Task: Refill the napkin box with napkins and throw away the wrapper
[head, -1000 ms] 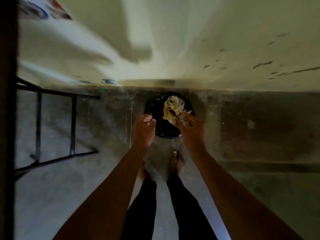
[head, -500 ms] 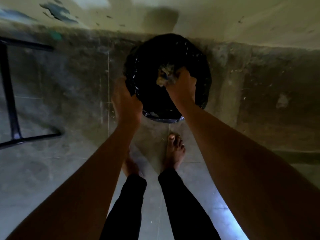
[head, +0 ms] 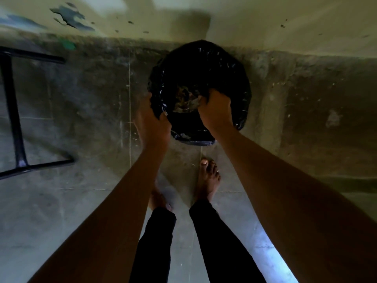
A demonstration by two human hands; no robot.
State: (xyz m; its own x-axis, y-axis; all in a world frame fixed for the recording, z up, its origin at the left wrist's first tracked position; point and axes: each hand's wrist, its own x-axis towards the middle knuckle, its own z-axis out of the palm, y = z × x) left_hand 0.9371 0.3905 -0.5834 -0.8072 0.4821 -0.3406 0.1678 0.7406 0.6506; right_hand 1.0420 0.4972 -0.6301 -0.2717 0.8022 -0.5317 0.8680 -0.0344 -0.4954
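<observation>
Wrapper (head: 184, 101) — just left of fingers (head: 206, 99)

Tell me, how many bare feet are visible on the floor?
2: the right foot stands just below the bin; the left foot is partly hidden behind the left arm.

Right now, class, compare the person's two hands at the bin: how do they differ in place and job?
The left hand grips the rim of the black bin bag from outside; the right hand reaches inside the opening. The left holds only the bag; the right presses down on the crumpled wrapper. Both are bare and closed.
</observation>
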